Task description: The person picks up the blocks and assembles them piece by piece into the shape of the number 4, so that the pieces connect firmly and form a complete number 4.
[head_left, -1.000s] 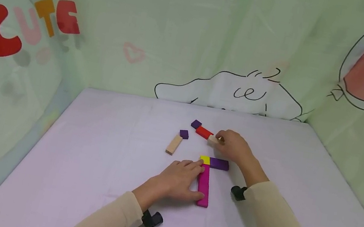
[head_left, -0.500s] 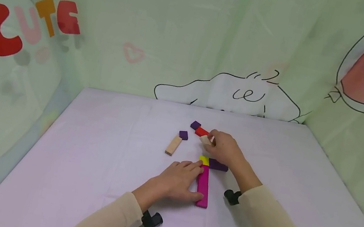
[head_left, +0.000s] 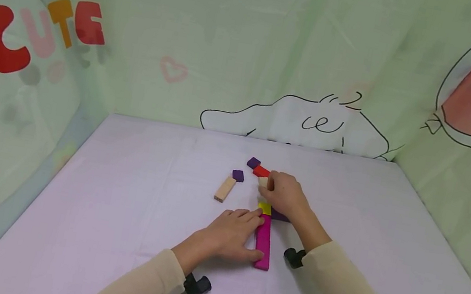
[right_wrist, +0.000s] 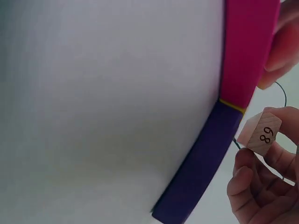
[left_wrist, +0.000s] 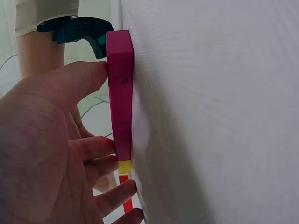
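Note:
My right hand [head_left: 286, 195] pinches a plain wooden block [right_wrist: 265, 133] between thumb and fingers; its end in the right wrist view bears a printed number. The block is just beyond a yellow block [head_left: 265, 208] and by the near end of a red block [head_left: 261, 171]. My left hand [head_left: 231, 233] rests along the left side of two magenta blocks [left_wrist: 120, 88] set end to end, its thumb and fingertips touching them. The yellow block caps their far end. From it a long purple block [right_wrist: 196, 168] extends right, partly hidden by my right hand in the head view.
A small purple block [head_left: 254, 162] sits at the red block's far end. To the left, another wooden block [head_left: 225, 189] lies aslant with a second small purple block [head_left: 238, 175] at its far end. A pale cloth covers the table [head_left: 134, 213]; a printed curtain [head_left: 245, 38] stands behind.
My right hand has moved left and slightly nearer with the wooden block, which has turned and shifted from the red block's right end. My left hand has stayed on the magenta blocks.

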`<action>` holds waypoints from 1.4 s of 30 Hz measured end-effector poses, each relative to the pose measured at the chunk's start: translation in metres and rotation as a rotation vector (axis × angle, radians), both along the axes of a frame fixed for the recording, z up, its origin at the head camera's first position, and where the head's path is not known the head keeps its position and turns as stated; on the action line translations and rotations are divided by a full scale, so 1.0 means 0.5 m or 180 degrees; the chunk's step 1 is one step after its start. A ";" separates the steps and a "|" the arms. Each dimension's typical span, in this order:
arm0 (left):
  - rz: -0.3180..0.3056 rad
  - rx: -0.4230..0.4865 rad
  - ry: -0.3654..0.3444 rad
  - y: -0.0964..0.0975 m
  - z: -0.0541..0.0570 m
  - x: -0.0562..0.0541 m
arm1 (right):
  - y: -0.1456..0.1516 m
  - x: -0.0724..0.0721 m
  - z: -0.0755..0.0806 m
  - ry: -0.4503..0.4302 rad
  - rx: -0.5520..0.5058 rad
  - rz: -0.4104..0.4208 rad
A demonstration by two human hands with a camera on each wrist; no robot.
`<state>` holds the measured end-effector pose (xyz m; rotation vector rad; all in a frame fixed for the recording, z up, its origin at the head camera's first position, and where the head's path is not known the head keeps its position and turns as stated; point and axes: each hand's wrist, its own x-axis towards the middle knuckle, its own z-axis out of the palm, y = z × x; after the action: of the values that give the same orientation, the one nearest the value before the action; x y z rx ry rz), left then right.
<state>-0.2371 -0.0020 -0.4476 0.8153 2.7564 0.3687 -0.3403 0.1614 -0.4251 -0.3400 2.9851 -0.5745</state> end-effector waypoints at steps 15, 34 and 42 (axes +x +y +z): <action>-0.0004 0.0018 -0.0021 -0.001 -0.003 -0.002 | -0.012 -0.006 -0.018 0.0051 0.0071 -0.0146; -0.0011 0.0008 0.0013 -0.003 -0.006 -0.002 | -0.015 -0.011 -0.018 -0.0067 0.0025 -0.0133; -0.0006 0.0012 0.0011 -0.001 -0.005 -0.002 | -0.016 -0.003 -0.016 -0.0027 -0.0031 -0.0094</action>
<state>-0.2379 -0.0027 -0.4503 0.8198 2.7587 0.3726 -0.3421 0.1535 -0.4331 -0.2940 2.9848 -0.5918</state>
